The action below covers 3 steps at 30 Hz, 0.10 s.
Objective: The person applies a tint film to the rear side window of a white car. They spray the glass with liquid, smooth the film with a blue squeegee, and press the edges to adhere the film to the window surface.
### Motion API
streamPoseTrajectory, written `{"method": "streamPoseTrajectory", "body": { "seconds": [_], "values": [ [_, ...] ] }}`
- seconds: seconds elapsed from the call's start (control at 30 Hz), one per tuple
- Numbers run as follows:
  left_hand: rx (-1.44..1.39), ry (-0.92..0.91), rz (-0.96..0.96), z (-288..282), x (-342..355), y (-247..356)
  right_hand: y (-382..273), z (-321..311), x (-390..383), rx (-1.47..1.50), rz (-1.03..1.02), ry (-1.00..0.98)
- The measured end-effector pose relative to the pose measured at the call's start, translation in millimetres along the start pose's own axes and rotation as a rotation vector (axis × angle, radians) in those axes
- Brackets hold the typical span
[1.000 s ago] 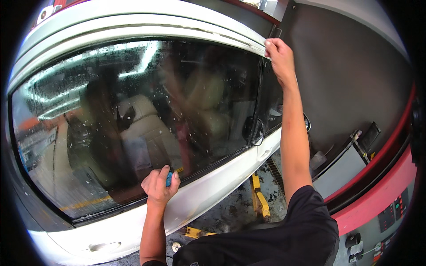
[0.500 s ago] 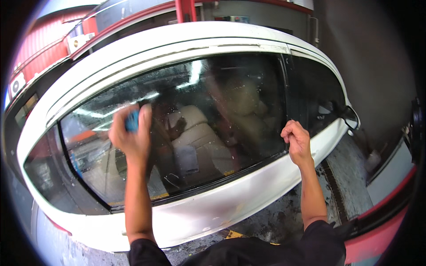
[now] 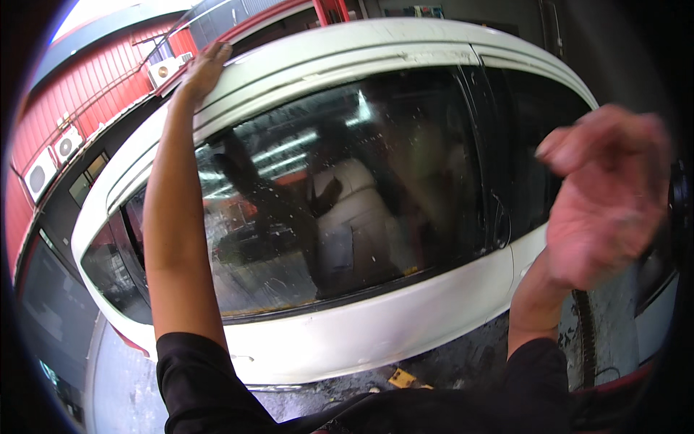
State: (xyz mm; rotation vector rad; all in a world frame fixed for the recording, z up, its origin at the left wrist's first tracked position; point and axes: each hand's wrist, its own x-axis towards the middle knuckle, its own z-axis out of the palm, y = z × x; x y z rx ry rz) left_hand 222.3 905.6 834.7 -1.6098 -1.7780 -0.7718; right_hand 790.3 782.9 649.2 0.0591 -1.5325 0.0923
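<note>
A white car stands side-on before me, its dark side window speckled with water drops. At the far left, my left hand reaches up to the edge of the car's roof. Its fingers look stretched out over the roof, and whatever may lie under the palm is hidden. Close in front of me on the right, my right hand is lifted off the car and smeared by motion. Its fingers seem bent, but I cannot make out whether they hold anything.
Beyond the car at the left is a red corrugated wall with several air-conditioner units. A yellow piece lies on the wet, stained floor near the car's lower edge. The rear side glass is at the left.
My left hand has gone from the window, where it held a small blue piece, up to the roof; the blue piece is out of sight. My right hand has risen toward me.
</note>
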Motion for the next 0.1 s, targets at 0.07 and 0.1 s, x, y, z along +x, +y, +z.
{"method": "streamPoseTrajectory", "body": {
  "seconds": [0.07, 0.1],
  "values": [
    [0.016, 0.001, -0.049, 9, 2, 17, 16, -52, 10, 0.037, -0.270, -0.126],
    [0.013, 0.048, -0.031, 10, 1, 22, 16, -57, 3, 0.028, -0.244, -0.129]
  ]
}}
